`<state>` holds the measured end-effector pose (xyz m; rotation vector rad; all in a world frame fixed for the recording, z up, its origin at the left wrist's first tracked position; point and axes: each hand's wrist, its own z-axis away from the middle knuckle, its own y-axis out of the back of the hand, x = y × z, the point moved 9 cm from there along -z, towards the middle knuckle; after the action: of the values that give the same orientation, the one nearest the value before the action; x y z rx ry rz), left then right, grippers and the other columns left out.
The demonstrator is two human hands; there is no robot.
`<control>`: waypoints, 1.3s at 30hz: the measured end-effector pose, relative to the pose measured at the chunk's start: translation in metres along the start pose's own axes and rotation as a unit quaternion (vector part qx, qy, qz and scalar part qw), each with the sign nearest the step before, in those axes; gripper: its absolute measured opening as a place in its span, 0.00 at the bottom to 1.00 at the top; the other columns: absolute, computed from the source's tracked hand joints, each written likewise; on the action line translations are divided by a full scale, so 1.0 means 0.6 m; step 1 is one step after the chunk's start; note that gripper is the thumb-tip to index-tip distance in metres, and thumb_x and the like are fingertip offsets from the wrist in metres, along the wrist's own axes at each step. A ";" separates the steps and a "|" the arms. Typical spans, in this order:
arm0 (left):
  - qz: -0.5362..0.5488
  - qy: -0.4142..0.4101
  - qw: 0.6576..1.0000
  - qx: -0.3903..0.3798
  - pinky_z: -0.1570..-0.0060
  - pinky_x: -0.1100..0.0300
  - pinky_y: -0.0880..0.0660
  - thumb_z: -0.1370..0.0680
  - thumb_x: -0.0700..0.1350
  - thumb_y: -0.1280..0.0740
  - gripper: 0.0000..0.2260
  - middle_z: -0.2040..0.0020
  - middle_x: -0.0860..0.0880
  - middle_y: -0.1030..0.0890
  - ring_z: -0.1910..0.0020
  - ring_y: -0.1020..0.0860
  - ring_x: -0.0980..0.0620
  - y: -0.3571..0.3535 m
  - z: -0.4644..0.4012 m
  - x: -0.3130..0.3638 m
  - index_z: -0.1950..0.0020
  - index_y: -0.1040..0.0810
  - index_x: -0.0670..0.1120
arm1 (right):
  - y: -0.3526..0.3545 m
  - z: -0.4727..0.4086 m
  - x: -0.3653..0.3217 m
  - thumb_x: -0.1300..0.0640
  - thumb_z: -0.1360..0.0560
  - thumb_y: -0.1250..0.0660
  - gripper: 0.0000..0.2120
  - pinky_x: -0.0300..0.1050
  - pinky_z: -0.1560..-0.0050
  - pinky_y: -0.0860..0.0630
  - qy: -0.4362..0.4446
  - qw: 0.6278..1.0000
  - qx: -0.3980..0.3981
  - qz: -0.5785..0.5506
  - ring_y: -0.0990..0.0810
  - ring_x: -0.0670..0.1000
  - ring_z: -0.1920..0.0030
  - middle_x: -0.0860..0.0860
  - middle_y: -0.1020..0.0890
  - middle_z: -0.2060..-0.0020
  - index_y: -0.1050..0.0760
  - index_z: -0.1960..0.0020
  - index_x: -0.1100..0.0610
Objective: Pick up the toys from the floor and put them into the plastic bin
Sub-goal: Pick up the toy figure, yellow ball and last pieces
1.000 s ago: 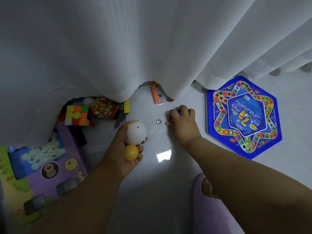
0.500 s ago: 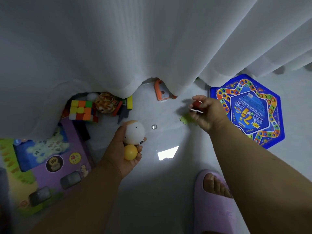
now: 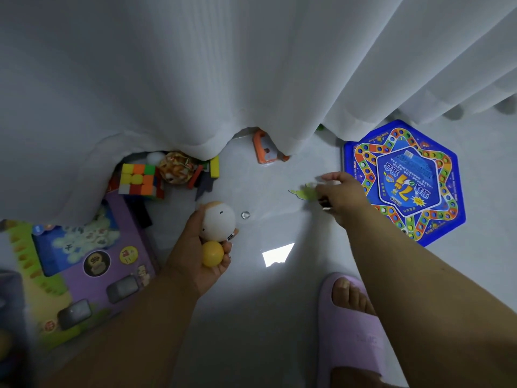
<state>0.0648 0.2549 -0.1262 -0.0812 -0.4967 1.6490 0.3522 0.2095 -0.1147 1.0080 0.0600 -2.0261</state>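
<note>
My left hand (image 3: 195,253) is shut on two toys at mid-floor: a white round toy (image 3: 219,224) with a tan top and a yellow ball (image 3: 213,254) below it. My right hand (image 3: 342,196) reaches over a flat green toy (image 3: 305,193) on the floor, its fingertips at that toy's right end. A small toy (image 3: 324,205) is tucked under its palm, mostly hidden. A clear marble (image 3: 245,215) lies between my hands. A colour cube (image 3: 140,180), a patterned ball (image 3: 176,168) and an orange toy (image 3: 263,149) sit at the curtain's hem. No plastic bin is in view.
A white curtain (image 3: 251,65) hangs over the far floor and covers part of the toys. A blue hexagonal game board (image 3: 402,180) lies right of my right hand. A purple toy box (image 3: 84,270) lies at the left. My foot in a pink slipper (image 3: 349,326) stands below.
My right hand picked a small red toy off the floor, moved right with it, and has now come down onto the green toy. My left hand has stayed put with its two toys.
</note>
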 end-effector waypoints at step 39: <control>0.055 -0.009 0.998 0.016 0.74 0.67 0.28 0.26 0.65 0.39 0.23 0.54 0.44 0.19 0.76 0.25 0.55 0.067 0.011 -0.009 0.44 0.23 0.47 | -0.195 0.093 -0.024 0.56 0.32 0.30 0.10 0.42 0.68 0.36 0.253 0.888 -0.096 0.372 0.28 0.57 0.62 0.58 0.27 0.60 0.32 0.64 0.56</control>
<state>0.0258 0.2455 -0.1361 -0.0711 -0.4875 1.7658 0.2388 0.2723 -0.1031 1.1775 0.1252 -1.0152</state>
